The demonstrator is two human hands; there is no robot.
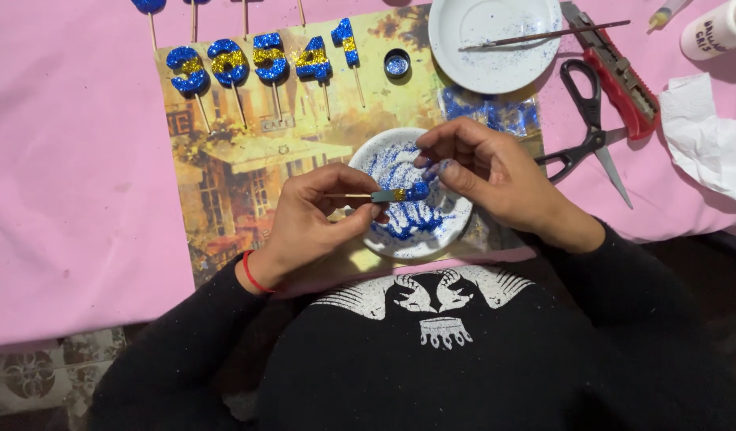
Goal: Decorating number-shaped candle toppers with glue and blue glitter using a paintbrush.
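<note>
Head view: I look down on a pink-covered surface (73,199) with a printed picture mat (224,191) laid at its near edge.
Left hand: my left hand (308,219) pinches a thin wooden stick (346,195) between thumb and fingers, holding it level over the dish.
Workpiece: the small piece on the stick (400,194) shows a grey stretch, a gold band and a blue glittered tip; it hangs just above the near half of the glitter dish (456,227).
Right hand: my right hand (484,172) is pressed to a pinch, fingertips (429,169) dusted blue and touching or just beside the tip; I cannot tell whether loose glitter lies between them.
Dish position: near edge of the surface, centre, on the mat.
Doing it well: in my judgement, keep the piece over the dish so spill falls back in, turn the stick slowly, and cover the bare grey stretch without smudging the gold band.
Finished set: five glittered numerals on sticks (260,60) lie toward the far edge.
Right side: empty white plate with a brush (496,40), scissors (587,120), red cutter (619,84), crumpled tissue (711,144).
</note>
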